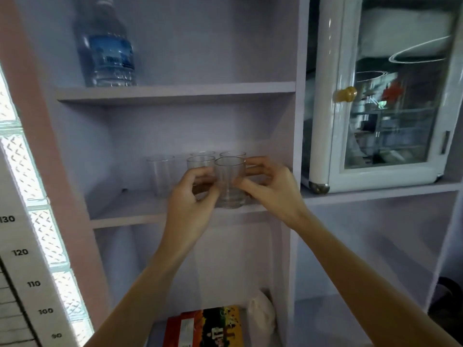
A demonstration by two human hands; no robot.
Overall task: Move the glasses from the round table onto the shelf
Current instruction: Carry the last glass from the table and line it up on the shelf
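Several clear glasses stand on the middle board of a pale lilac shelf [125, 216]. My left hand [190, 204] is wrapped around one glass [199, 165] near the board's front. My right hand [273, 189] grips a second glass [229, 182] just to the right of it, its base resting at the board's front edge. A taller glass [160, 174] stands apart at the left. Two more glasses [233, 154] show behind the held ones, only their rims visible.
A water bottle [106, 46] stands on the board above. A colourful box [208, 326] and a white bag [260, 314] lie on the board below. A white glass-door cabinet [380, 96] sits to the right. A height scale [30, 284] is at the left.
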